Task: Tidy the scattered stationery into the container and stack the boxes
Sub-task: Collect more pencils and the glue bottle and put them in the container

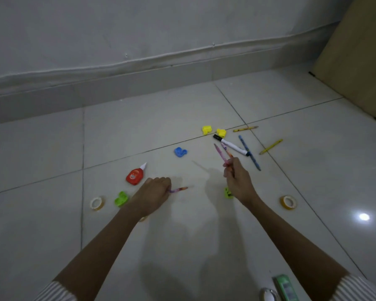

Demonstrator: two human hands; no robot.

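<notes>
Holding pencils in both fists | our left hand (152, 193) pinching one pencil (178, 189) | our right hand (239, 181) clutching two pencils (223, 154) | marker (231, 145) just past them

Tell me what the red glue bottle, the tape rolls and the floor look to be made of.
Red glue bottle: probably plastic, smooth, with a white pointed cap. Tape rolls: thin yellowish clear film wound on pale rings, likely cardboard or plastic; too small to tell. Floor: glossy pale tile, going by grout lines and a lamp reflection.
</notes>
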